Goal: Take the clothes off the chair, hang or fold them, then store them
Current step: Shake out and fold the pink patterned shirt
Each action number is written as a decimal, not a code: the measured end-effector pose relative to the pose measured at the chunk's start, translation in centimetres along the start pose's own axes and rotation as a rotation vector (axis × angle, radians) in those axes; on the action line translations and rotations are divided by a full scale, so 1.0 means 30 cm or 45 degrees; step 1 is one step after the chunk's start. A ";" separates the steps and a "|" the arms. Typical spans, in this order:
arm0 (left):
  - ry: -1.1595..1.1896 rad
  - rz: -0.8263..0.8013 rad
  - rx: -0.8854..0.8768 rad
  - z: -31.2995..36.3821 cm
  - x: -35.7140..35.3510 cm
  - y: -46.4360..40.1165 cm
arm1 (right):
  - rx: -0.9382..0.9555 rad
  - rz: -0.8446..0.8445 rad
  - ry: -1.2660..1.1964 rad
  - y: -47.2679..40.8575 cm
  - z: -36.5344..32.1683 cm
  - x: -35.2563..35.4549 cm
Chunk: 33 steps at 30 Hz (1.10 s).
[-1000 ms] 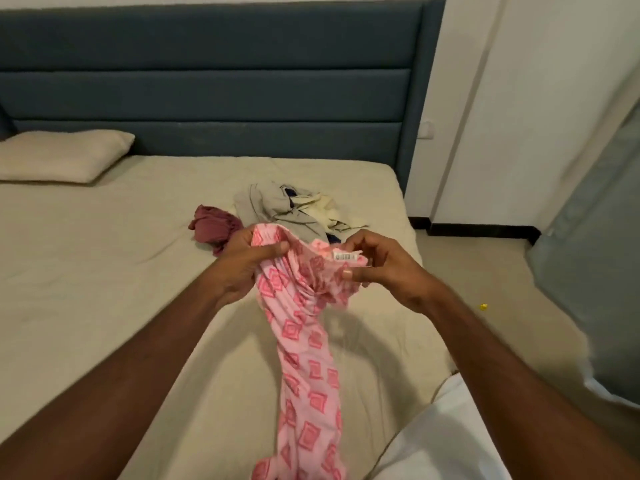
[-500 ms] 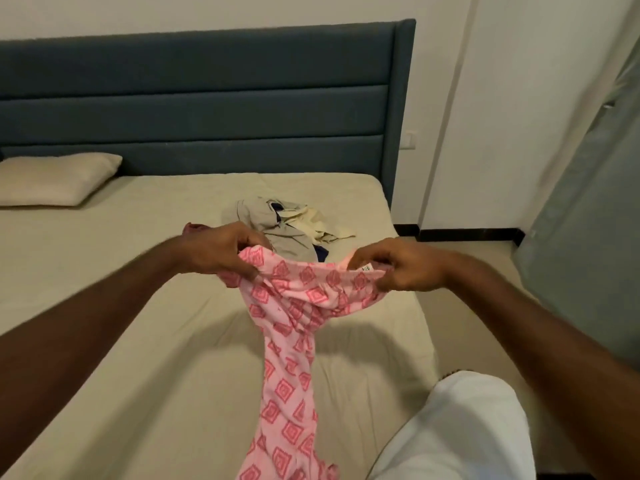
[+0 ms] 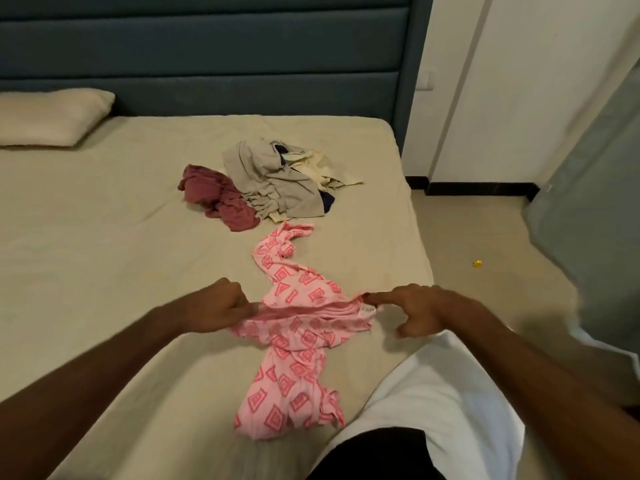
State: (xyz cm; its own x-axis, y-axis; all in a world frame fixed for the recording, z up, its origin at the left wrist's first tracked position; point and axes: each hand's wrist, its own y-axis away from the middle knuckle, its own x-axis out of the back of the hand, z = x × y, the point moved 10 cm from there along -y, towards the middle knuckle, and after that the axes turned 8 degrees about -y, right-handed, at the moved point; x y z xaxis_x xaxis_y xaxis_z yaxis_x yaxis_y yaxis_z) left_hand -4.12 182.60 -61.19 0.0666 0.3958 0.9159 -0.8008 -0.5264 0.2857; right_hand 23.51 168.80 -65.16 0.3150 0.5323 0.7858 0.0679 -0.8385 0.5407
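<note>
A pink garment with a red square pattern (image 3: pixel 298 327) lies stretched along the bed (image 3: pixel 104 254), one end reaching toward the clothes pile. My left hand (image 3: pixel 221 308) pinches its waistband at the left. My right hand (image 3: pixel 415 311) pinches the waistband at the right, next to a white label, with the other fingers loosely curled. Behind it sits a pile of clothes: a crumpled maroon piece (image 3: pixel 218 197) and a grey garment (image 3: pixel 277 181) mixed with cream and dark blue cloth.
A beige pillow (image 3: pixel 48 117) lies at the bed's far left against the blue-grey headboard (image 3: pixel 207 57). To the right are the floor with a small yellow object (image 3: pixel 478 263), a white wall and a grey curtain (image 3: pixel 595 202).
Both hands have moved apart and down, spreading the waistband. The pink garment, earlier hanging in the air, now lies on the bed.
</note>
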 end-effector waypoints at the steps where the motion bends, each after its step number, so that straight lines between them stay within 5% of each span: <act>1: -0.010 0.020 0.025 0.002 -0.021 0.003 | 0.076 0.017 -0.179 -0.016 -0.016 -0.015; 5: -0.047 0.066 0.127 -0.043 -0.072 0.016 | 0.139 0.149 -0.523 -0.086 -0.037 -0.021; 10: 0.004 0.271 -0.011 0.035 0.051 0.008 | 0.243 0.473 -0.280 -0.105 -0.167 0.061; 14: 0.006 0.428 -0.234 0.163 0.233 -0.012 | 0.443 0.478 -0.265 -0.168 -0.318 0.141; 23: -0.633 0.190 -0.332 0.087 0.397 -0.043 | 0.144 0.679 0.114 -0.101 -0.234 0.525; 29: -0.219 0.069 -0.403 0.236 0.568 -0.035 | 0.030 0.810 0.378 0.187 -0.238 0.950; 31: -0.045 0.221 -0.464 0.345 0.687 0.006 | -0.021 0.805 0.378 0.296 -0.194 1.066; 33: -0.107 0.620 -0.613 0.478 0.854 0.081 | -0.101 0.842 0.384 0.397 -0.136 1.164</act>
State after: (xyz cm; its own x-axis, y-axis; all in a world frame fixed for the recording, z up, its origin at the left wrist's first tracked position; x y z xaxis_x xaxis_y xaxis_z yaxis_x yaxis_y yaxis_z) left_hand 4.17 180.68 -32.99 -0.3373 0.1289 0.9325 -0.9251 -0.2289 -0.3030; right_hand 31.46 177.87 -30.05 -0.0092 -0.0638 0.9979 -0.1187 -0.9908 -0.0645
